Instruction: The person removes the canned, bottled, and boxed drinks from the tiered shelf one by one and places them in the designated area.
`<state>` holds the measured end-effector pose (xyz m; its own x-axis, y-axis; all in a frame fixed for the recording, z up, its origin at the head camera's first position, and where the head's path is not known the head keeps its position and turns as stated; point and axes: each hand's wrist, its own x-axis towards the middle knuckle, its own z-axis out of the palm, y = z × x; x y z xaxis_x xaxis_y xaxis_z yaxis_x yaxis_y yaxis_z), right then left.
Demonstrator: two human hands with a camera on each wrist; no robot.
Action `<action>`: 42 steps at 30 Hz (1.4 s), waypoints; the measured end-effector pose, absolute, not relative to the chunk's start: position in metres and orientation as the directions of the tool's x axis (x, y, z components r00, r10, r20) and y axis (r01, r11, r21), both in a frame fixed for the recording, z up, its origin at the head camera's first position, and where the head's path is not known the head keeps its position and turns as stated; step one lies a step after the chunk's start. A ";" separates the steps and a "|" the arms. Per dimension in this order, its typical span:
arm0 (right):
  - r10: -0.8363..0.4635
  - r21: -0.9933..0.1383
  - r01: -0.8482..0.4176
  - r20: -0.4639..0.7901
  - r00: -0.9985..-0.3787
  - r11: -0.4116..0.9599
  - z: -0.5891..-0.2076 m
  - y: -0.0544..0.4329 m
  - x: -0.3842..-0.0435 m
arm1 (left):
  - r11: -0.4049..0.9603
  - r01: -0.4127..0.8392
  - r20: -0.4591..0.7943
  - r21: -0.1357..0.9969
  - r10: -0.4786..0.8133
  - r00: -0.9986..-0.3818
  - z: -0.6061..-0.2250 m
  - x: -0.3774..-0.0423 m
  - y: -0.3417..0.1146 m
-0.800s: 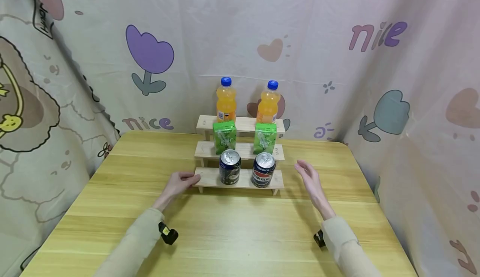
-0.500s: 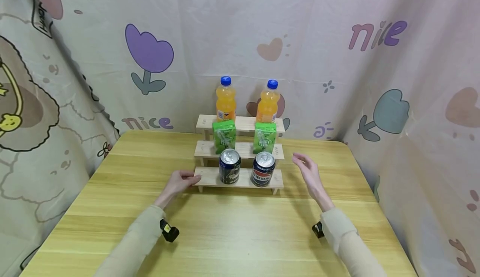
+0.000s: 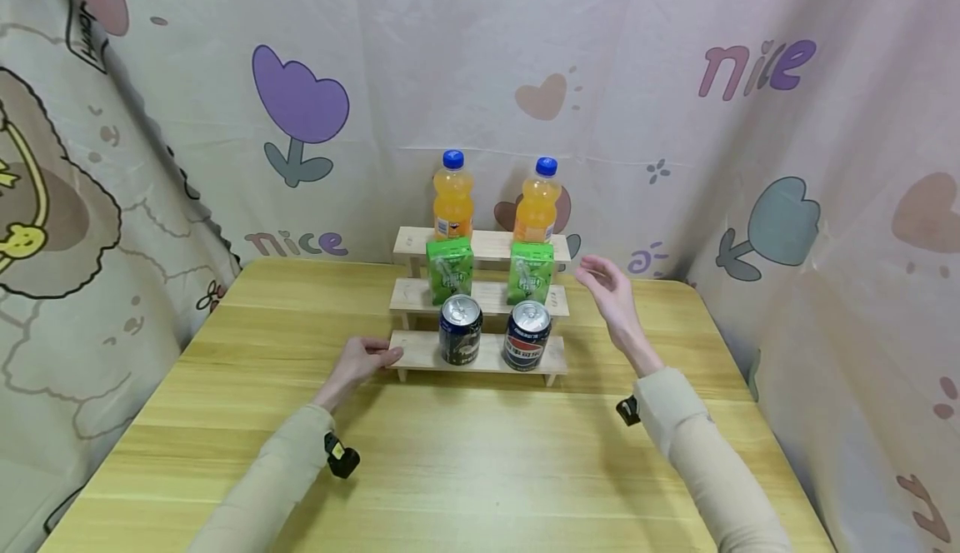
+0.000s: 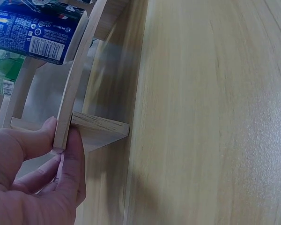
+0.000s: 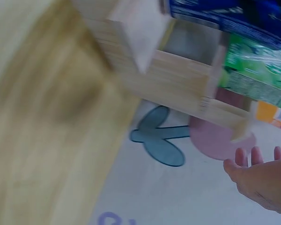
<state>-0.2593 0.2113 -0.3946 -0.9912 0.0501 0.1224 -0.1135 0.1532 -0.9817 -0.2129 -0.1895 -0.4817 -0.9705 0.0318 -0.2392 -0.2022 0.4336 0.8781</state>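
Note:
A three-step wooden display rack [image 3: 420, 351] stands on the table in the head view. My left hand [image 3: 362, 361] pinches the left end of its lowest step; in the left wrist view the thumb lies above the board and fingers below. My right hand [image 3: 611, 296] hovers right of the rack near the upper steps, touching nothing, its fingers loosely bent. Two dark blue soda cans, the left can [image 3: 460, 338] and the right can [image 3: 527, 343], stand on the lowest step. Two green drink cartons [image 3: 530, 274] stand on the middle step. Two orange drink bottles [image 3: 453, 199] with blue caps stand on top.
The wooden table [image 3: 480, 461] extends in front of the rack and to both sides. Behind it hangs a patterned curtain [image 3: 420, 78], which also covers the left and right sides.
My right hand has moved up and away along the rack's right side, from beside the lower steps to near the top step. The left hand stays at the lowest step.

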 end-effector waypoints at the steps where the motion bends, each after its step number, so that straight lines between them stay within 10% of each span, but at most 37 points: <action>1: 0.050 -0.980 -0.124 0.133 -0.990 0.153 -0.391 0.210 -0.261 | 0.429 -0.201 -0.237 0.881 0.031 -0.971 -0.482 -0.213 -0.190; 42: -0.105 -0.970 -0.159 0.142 -0.984 0.182 -0.296 0.167 -0.328 | 0.407 -0.184 -0.225 0.895 0.057 -0.973 -0.483 -0.214 -0.191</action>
<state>-0.3281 0.1672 -0.2959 -0.9843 -0.1047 0.1420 -0.1593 0.1818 -0.9703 -0.2139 -0.1908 -0.4828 -0.9726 0.0568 -0.2253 -0.1835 0.4068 0.8949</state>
